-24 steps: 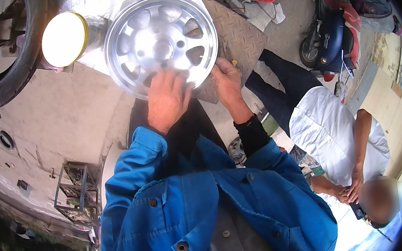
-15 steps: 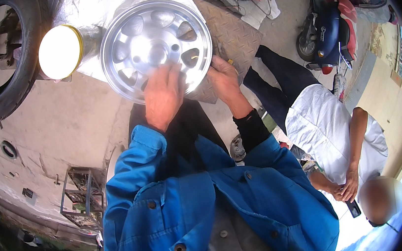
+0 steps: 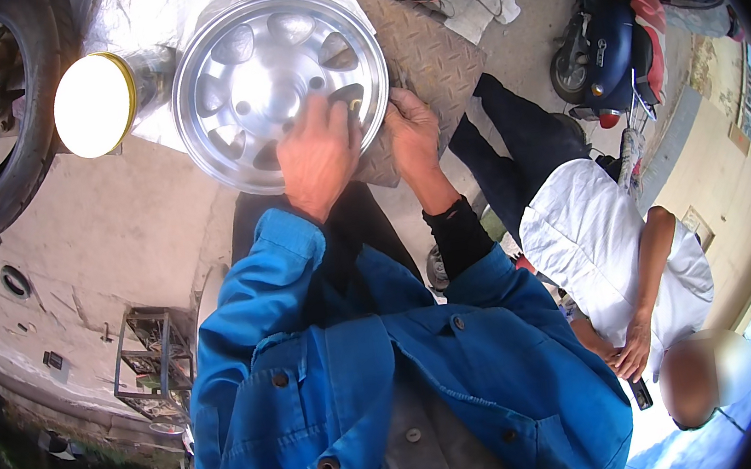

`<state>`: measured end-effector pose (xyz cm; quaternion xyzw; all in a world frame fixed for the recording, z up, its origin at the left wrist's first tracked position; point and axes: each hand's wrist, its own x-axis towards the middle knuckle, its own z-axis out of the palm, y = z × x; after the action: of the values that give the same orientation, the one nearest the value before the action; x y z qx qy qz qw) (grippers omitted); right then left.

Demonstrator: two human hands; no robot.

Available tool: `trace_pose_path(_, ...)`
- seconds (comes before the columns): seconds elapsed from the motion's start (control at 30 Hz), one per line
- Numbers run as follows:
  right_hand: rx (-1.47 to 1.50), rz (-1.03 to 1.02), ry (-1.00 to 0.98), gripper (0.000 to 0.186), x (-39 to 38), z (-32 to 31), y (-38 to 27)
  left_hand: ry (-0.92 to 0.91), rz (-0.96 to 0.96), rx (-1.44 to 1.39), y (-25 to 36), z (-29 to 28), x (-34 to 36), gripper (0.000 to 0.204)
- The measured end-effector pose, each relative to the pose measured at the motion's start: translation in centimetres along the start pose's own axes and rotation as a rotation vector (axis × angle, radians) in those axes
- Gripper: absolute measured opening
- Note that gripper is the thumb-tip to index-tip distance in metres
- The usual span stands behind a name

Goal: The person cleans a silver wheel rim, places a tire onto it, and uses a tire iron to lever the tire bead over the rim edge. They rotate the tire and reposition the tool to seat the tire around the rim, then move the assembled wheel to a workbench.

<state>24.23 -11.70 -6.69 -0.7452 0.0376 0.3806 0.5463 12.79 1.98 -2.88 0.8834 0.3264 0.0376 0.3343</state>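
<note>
A shiny silver wheel rim with round openings lies at the top centre, face up. My left hand rests over its lower part, back upward, fingers stretched toward the hub and slightly apart. By its fingertips, a small dark piece with a yellowish tip shows in one opening; I cannot make out its exact kind. At the rim's right edge, my right hand has its fingers curled round the outer lip. Some of these fingertips are hidden.
Left of the rim stand a yellow-edged round container and a large black tyre. A patterned metal plate lies to the right. Another person in a white shirt is at the right, near a dark blue scooter.
The rim has shifted slightly left and up in view. My left hand has moved a little right across it, toward the opening with the small dark piece. My right hand stays at the edge.
</note>
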Motion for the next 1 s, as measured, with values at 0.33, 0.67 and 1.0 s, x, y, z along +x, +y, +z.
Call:
trace_pose_path(0.33,0.059,0.147,0.043,0.022,0.3,-0.1,-0.9,0.162,-0.022,-0.052,0.6,2.2,0.9,0.016)
trace_pose_path(0.67,-0.977,-0.351,-0.005,0.061,-3.7,-5.9,-3.9,0.231,-0.105,-0.210,0.5,2.5,-1.9,0.013)
trace_pose_path(1.0,-1.300,-0.304,-0.034,0.075,-9.3,-6.5,1.4,0.235,-0.011,-0.205,-1.6,1.1,-6.2,0.016)
